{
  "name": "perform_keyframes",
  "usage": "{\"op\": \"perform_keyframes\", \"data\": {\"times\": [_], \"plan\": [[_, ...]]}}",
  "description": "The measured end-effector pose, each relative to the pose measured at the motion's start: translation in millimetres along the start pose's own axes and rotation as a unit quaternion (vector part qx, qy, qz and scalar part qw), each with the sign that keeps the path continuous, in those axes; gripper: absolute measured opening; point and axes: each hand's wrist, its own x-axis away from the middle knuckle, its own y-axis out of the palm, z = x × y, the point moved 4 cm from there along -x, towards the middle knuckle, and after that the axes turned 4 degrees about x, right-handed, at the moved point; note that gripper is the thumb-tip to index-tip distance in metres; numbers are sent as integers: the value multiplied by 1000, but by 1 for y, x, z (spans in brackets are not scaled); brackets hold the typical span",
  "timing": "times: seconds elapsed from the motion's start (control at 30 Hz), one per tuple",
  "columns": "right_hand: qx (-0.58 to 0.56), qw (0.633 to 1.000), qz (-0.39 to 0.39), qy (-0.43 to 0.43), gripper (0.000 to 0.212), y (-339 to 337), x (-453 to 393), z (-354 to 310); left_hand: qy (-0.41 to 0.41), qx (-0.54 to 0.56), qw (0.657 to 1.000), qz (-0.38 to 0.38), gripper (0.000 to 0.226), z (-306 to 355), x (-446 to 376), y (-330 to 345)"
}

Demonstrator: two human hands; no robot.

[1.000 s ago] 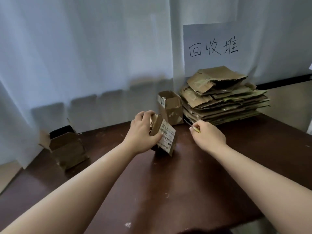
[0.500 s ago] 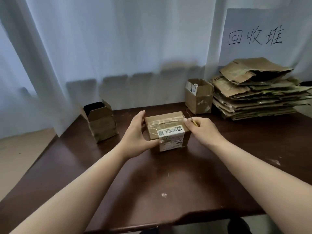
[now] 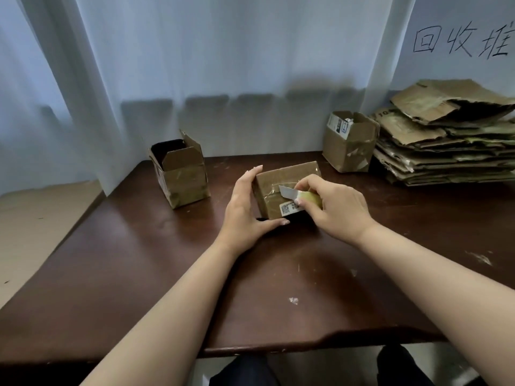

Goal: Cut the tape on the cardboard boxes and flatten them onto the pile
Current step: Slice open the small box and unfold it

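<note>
Where right hand (image 3: 331, 206) covers box (image 3: 274, 181), knife (image 3: 299, 195) handle hides

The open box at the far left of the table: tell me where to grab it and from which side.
Pinch the raised flap or the rim of the open box from above; it stands upright with its mouth up and nothing touching it, so the top edge is probably easiest.

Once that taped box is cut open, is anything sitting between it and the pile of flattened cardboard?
Yes. An open small box stands on the table just left of the pile, roughly between it and the taped box. It could be passed in front or lifted over.
</note>
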Motion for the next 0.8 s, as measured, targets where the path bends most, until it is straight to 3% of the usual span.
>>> {"op": "perform_keyframes", "data": {"times": [0.17,0.27,0.4,0.53,0.8], "plan": [[-22,999,9,-36,32,5,1,1,6,11,1000,-5,101,-3,-1,0],[-31,998,6,-53,27,11,0,1,8,17,1000,0,101,-3,0,0],[6,989,54,-139,17,13,3,-9,19,20,1000,1,98,0,1,-1],[42,977,90,-187,28,13,5,-18,26,5,1000,-12,96,2,3,-1],[84,968,127,-199,26,7,6,-21,35,1,999,-19,97,5,4,0]]}}
